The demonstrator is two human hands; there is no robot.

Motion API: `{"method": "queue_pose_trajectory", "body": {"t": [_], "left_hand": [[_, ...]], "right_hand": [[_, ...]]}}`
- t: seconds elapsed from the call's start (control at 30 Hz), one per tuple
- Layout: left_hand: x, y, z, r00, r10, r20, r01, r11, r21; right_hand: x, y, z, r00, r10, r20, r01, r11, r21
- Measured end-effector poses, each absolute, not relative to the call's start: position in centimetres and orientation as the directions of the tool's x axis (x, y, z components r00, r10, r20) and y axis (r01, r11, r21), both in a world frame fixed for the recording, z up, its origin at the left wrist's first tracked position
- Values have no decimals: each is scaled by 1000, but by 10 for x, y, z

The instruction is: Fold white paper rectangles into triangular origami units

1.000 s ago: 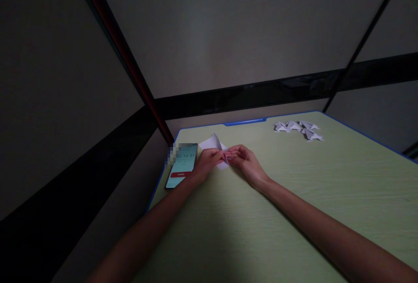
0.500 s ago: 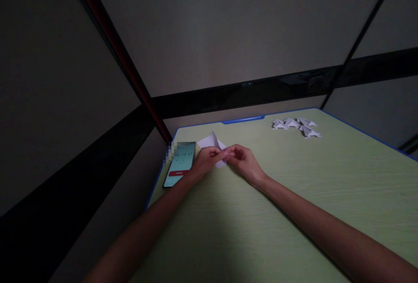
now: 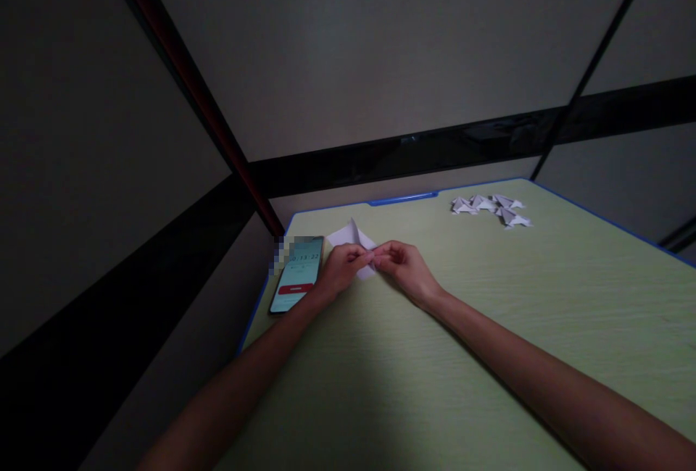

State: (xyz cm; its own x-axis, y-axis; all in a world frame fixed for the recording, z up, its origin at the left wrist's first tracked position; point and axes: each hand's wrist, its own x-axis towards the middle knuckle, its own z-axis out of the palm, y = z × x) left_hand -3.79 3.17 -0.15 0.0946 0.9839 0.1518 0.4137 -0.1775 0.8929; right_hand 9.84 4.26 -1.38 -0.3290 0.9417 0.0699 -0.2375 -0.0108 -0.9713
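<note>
A white sheet of paper (image 3: 341, 232), partly folded with one flap standing up, lies on the light green table toward its far left. My left hand (image 3: 344, 268) pinches the paper at its near fold, thumb and fingers pressed together. From the other side my right hand (image 3: 403, 267) grips the same spot, its fingertips meeting those of the left. The fingers cover the crease between them, so its exact shape is hidden.
A phone (image 3: 296, 275) with a lit timer screen lies just left of my left hand. Several folded white paper figures (image 3: 511, 219) sit at the far right of the table (image 3: 516, 297). A blue strip (image 3: 403, 198) runs along the back edge, close to the wall panels.
Both hands keep their pinch on the paper with hardly any movement. The phone's timer has advanced by one second, and the whole view has shifted slightly.
</note>
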Motion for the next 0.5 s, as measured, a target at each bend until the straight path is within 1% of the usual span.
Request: {"method": "queue_pose_trajectory", "body": {"t": [0.5], "left_hand": [[-42, 30, -2, 152, 972, 179, 460, -230, 858]], "right_hand": [[99, 46, -17, -341, 938, 54, -267, -41, -963]]}}
